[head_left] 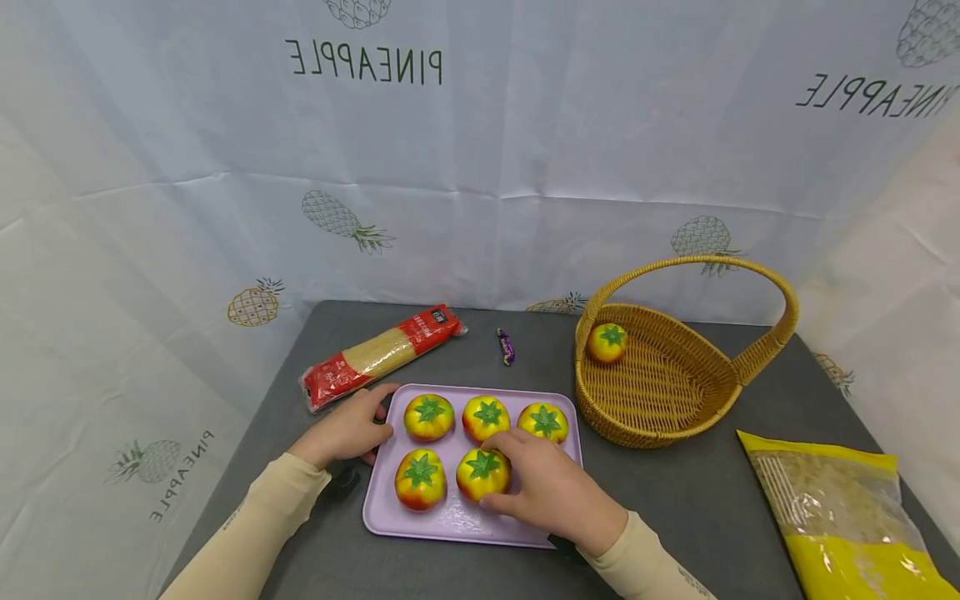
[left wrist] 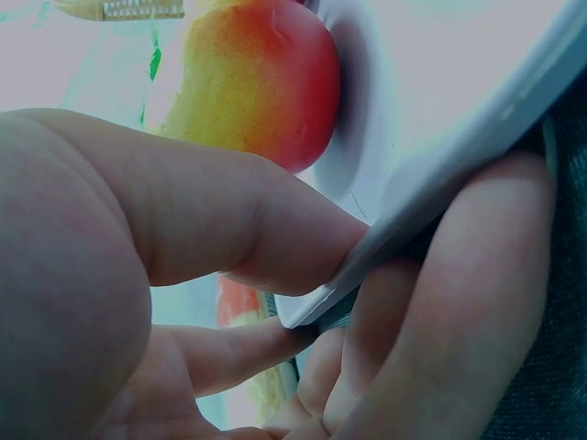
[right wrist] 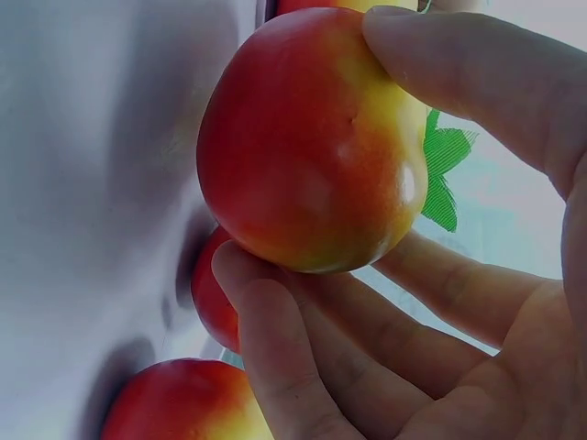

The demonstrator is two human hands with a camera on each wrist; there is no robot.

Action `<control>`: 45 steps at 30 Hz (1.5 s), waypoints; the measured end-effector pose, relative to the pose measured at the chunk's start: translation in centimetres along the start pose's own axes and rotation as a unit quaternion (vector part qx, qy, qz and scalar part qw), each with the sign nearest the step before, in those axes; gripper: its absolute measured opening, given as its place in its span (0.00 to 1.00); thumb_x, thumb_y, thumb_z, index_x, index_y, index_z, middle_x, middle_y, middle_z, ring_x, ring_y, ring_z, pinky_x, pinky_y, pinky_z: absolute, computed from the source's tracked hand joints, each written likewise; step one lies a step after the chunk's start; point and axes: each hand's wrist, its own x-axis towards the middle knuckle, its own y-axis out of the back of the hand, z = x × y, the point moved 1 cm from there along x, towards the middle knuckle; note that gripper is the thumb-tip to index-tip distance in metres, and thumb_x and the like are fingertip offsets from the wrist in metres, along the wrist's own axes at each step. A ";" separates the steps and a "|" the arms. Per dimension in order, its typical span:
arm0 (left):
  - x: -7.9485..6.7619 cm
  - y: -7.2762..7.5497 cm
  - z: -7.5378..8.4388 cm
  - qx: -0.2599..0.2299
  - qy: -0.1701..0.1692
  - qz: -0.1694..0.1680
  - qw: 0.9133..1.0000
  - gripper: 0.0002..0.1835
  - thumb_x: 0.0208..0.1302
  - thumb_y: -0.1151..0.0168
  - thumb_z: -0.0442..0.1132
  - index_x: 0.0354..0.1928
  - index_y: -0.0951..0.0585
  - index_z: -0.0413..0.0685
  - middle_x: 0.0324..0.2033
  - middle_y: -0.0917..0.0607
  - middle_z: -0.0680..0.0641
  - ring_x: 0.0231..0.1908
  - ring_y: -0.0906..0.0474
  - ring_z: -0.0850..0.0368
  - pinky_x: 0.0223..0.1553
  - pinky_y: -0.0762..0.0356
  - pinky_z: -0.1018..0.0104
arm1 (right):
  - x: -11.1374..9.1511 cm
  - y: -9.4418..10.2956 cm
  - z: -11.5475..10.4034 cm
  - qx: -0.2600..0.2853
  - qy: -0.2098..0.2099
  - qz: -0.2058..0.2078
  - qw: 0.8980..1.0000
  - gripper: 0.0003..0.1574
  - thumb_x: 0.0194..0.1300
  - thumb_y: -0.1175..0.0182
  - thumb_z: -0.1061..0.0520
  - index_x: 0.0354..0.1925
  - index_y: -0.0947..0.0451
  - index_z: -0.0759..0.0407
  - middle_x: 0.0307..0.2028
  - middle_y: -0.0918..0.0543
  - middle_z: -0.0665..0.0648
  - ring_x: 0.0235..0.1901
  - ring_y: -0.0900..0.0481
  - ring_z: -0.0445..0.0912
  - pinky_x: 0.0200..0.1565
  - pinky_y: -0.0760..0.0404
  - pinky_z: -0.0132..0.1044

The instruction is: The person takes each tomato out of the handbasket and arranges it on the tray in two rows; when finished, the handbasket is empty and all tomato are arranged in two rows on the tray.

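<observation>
A lilac tray [head_left: 457, 527] bears several yellow-red toy persimmons with green star-shaped leaves. My left hand [head_left: 351, 429] holds the tray's left edge; in the left wrist view the thumb lies on top of the tray rim [left wrist: 431, 197] and fingers are beneath it. My right hand [head_left: 551, 487] grips the front middle persimmon [head_left: 477, 477], thumb on one side and fingers on the other. In the right wrist view that persimmon [right wrist: 312, 147] sits between thumb and fingertips; whether it touches the tray I cannot tell. Another persimmon [head_left: 421, 481] lies to its left.
To the right of the tray stands a wicker basket [head_left: 652, 433] with a tall handle, holding one persimmon [head_left: 606, 343]. A red noodle packet [head_left: 382, 354] and a small purple wrapped candy [head_left: 506, 347] lie behind the tray. At far right is a yellow bag [head_left: 847, 517].
</observation>
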 end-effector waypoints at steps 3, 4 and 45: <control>0.0 0.0 0.0 0.003 0.002 0.000 1.000 0.41 0.67 0.32 0.32 0.81 0.35 0.47 0.49 0.24 0.36 0.27 0.17 0.49 0.25 0.10 0.60 | 0.0 -0.1 0.1 0.000 -0.002 0.000 1.000 0.38 0.59 0.19 0.40 0.63 0.19 0.47 0.59 0.14 0.49 0.52 0.17 0.39 0.62 0.11 0.46; 0.0 0.0 0.0 0.004 0.002 0.000 1.000 0.41 0.67 0.32 0.32 0.81 0.35 0.47 0.49 0.24 0.36 0.27 0.17 0.49 0.25 0.10 0.60 | 0.0 -0.2 0.1 0.000 -0.002 0.000 1.000 0.38 0.59 0.19 0.40 0.63 0.19 0.46 0.59 0.14 0.49 0.52 0.17 0.39 0.62 0.11 0.46; 0.1 0.0 0.0 0.008 -0.003 -0.003 1.000 0.41 0.68 0.32 0.33 0.81 0.35 0.47 0.50 0.24 0.35 0.27 0.17 0.49 0.25 0.10 0.60 | 0.1 -0.8 0.3 -0.012 0.013 0.001 1.000 0.38 0.58 0.19 0.41 0.63 0.19 0.48 0.58 0.15 0.48 0.52 0.18 0.38 0.62 0.12 0.45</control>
